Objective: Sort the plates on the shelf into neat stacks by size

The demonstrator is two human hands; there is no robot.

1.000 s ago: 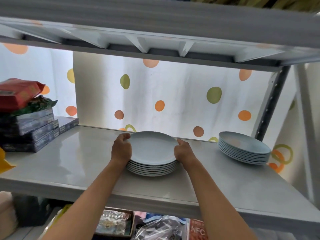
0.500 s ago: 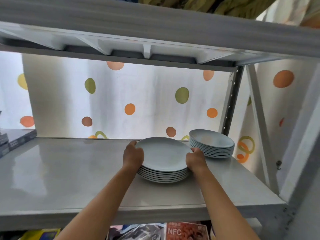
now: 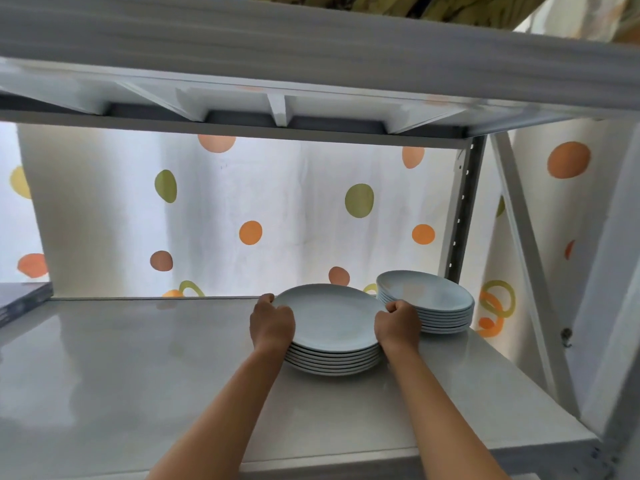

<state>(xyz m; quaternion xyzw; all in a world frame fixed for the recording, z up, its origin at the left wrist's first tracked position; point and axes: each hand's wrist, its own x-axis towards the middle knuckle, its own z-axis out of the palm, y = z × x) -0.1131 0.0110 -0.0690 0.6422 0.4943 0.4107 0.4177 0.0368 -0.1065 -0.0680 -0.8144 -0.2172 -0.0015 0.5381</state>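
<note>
A stack of several pale blue plates (image 3: pixel 330 317) stands on the grey shelf (image 3: pixel 138 375), right of its middle. My left hand (image 3: pixel 272 323) grips the stack's left edge, fingers curled over the rim. My right hand (image 3: pixel 398 325) grips the stack's right edge the same way. Just behind and to the right stands a second stack of deeper pale blue plates (image 3: pixel 427 299), close to the first stack; my right hand lies between the two.
The upper shelf (image 3: pixel 311 64) hangs low overhead. A dark upright post (image 3: pixel 462 216) and a slanted white brace (image 3: pixel 523 254) bound the right end. Dark boxes (image 3: pixel 20 299) sit at the far left. A dotted curtain (image 3: pixel 242 209) hangs behind.
Both hands have slid the plate stack to the right along the shelf, up close to the second stack. The view has swung right with it.
</note>
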